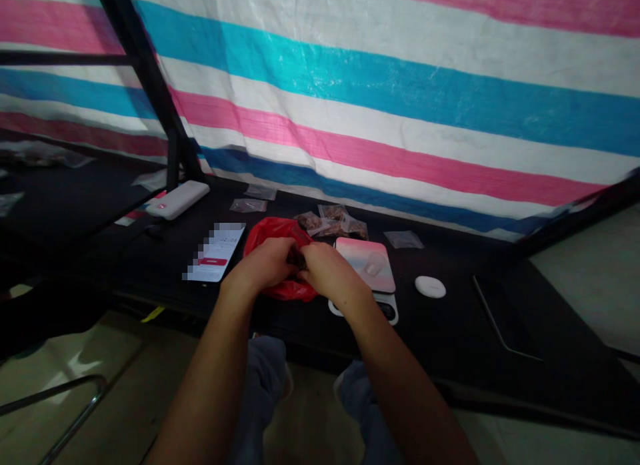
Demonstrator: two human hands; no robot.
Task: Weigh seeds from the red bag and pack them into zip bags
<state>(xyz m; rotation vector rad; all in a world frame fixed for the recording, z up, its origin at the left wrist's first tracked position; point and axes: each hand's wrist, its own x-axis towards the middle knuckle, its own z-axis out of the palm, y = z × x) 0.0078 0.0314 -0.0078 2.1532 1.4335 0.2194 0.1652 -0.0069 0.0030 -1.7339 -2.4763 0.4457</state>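
Bag [289,291] below, our left hand [273,259] and right hand [323,266] dip in; we cannot tell if fingers are clamped.

Head view, single camera: worn on the person's head, it looks forward and steeply down over the tabletop [450,331] from the near side. The forearms [227,345] enter large from the lower edge, nearest the lens; the left grip [273,261] and right grip [323,268] lie farther off, near mid-frame. The field is wide, spanning the legs [265,371] and floor [310,418] below to the striped sheet [350,85] behind. The tabletop's far edge runs aslant, lower at right.
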